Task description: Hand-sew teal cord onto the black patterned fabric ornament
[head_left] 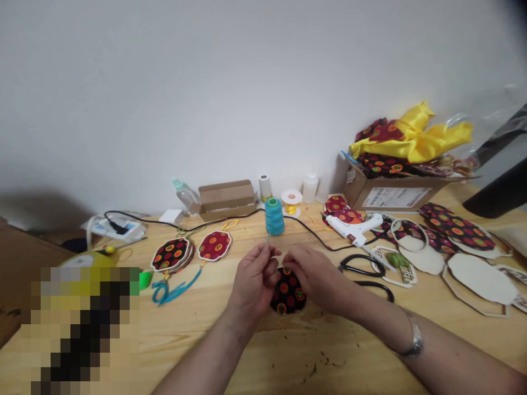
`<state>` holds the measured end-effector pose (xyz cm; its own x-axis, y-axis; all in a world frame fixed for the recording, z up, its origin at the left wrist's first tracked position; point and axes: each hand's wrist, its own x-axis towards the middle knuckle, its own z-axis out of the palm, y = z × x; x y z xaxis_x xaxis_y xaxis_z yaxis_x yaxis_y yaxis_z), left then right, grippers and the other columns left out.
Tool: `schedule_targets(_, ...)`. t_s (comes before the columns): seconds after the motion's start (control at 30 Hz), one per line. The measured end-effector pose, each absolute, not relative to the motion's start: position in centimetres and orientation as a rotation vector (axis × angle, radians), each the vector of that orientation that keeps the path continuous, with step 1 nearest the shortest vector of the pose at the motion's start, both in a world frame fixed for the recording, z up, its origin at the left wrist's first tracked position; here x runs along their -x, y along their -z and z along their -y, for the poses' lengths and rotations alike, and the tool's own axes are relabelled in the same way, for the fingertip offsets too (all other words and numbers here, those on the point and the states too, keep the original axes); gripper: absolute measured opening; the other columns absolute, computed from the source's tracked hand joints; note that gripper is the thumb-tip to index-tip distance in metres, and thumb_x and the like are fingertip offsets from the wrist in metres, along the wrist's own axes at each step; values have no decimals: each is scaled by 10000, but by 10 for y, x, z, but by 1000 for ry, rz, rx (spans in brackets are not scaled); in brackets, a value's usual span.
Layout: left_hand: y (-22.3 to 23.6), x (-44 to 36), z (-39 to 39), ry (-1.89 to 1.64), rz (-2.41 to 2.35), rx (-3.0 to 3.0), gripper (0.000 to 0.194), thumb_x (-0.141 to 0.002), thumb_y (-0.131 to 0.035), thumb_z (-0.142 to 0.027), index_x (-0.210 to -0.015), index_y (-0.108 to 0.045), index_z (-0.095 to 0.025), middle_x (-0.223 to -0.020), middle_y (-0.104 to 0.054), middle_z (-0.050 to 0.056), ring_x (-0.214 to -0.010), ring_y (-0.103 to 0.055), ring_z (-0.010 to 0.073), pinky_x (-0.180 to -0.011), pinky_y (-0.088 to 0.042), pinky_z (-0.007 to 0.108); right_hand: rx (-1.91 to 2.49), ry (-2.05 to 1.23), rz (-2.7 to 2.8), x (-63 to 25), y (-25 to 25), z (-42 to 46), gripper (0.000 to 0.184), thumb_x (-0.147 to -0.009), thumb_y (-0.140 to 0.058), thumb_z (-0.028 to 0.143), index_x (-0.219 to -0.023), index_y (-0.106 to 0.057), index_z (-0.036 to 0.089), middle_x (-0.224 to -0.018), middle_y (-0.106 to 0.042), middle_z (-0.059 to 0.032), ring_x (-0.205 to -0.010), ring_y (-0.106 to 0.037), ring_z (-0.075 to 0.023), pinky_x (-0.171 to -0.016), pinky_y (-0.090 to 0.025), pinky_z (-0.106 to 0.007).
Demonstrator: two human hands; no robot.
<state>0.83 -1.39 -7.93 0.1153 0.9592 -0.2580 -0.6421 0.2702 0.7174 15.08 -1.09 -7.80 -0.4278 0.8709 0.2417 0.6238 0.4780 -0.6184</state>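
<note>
My left hand [256, 277] is closed in a pinch, with the thin teal thread [269, 238] rising from its fingertips towards a teal thread cone [274, 217]. Close on its right, my right hand [313, 274] is also pinched; whatever lies between those fingertips is too small to make out. Below both hands, a black patterned fabric piece [289, 292] with red and orange round motifs lies on the table, partly covered by them. Black-handled scissors [362, 265] rest just right of my right hand.
A white glue gun [354, 227] and pale blank panels [480, 277] lie on the right. A cardboard box [381, 192] overflows with fabric. Finished-looking patterned pendants [214, 245] with teal tassels [177, 293] lie left. A black cable [222, 219] crosses the back of the wooden table [197, 334].
</note>
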Motion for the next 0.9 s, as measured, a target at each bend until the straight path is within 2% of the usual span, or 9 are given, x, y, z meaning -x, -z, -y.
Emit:
schedule_targets(0.2, 78, -12, 16, -1234, -814, -627, 135, -744, -628, -239, -698, -586, -120, -660, -532, -16, -404, -215, -3, -359, -171, 130, 1220, -1055, 1816, -154, 71, -1, 217, -837, -425, 190, -774, -630, 157, -737, -615, -25, -694, -535, -133, -647, -404, -255)
schedule_targets(0.3, 78, -13, 18, -1209, -834, -686, 148, -751, -621, -259, -696, -596, -123, -630, -523, -17, -403, -234, 2, -373, -191, 145, 1153, -1335, 1578, -156, 71, -4, 227, -821, -472, 272, -779, -664, 158, -716, -617, -15, -643, -517, -113, -590, -395, -227)
schedule_targets(0.4, 79, -14, 20, -1180, -824, -757, 156, -761, -608, -268, -701, -602, -124, -647, -537, -8, -403, -247, 3, -377, -181, 160, 1117, -1480, 1352, -156, 70, -4, 241, -777, -549, 358, -788, -678, 155, -663, -589, -1, -558, -454, -84, -511, -340, -204)
schedule_targets(0.5, 79, -14, 21, -1160, -822, -794, 162, -763, -601, -274, -696, -601, -127, -661, -544, -7, -403, -261, 2, -382, -178, 165, 1087, -1543, 1227, -156, 68, -4, 272, -723, -614, 401, -804, -679, 150, -605, -545, 15, -520, -400, -72, -473, -293, -198)
schedule_targets(0.57, 78, -15, 22, -1143, -828, -805, 175, -764, -599, -289, -691, -601, -129, -595, -504, -26, -398, -254, 7, -383, -180, 167, 1089, -1547, 1201, -157, 67, -4, 270, -695, -641, 393, -807, -676, 149, -590, -535, 22, -518, -387, -72, -474, -289, -201)
schedule_targets(0.7, 78, -15, 22, -1109, -847, -827, 211, -769, -593, -312, -679, -602, -121, -499, -412, -53, -397, -245, 17, -386, -176, 170, 1061, -1523, 1246, -158, 67, -5, 193, -685, -647, 338, -714, -651, 147, -634, -579, 10, -572, -441, -84, -551, -349, -220)
schedule_targets(0.9, 80, -15, 20, -1142, -905, -773, 215, -746, -617, -316, -700, -630, -106, -476, -429, -50, -375, -226, 13, -368, -155, 178, 1063, -1335, 1408, -161, 64, -6, 151, -712, -632, 297, -644, -625, 163, -616, -546, 25, -602, -462, -94, -609, -374, -238)
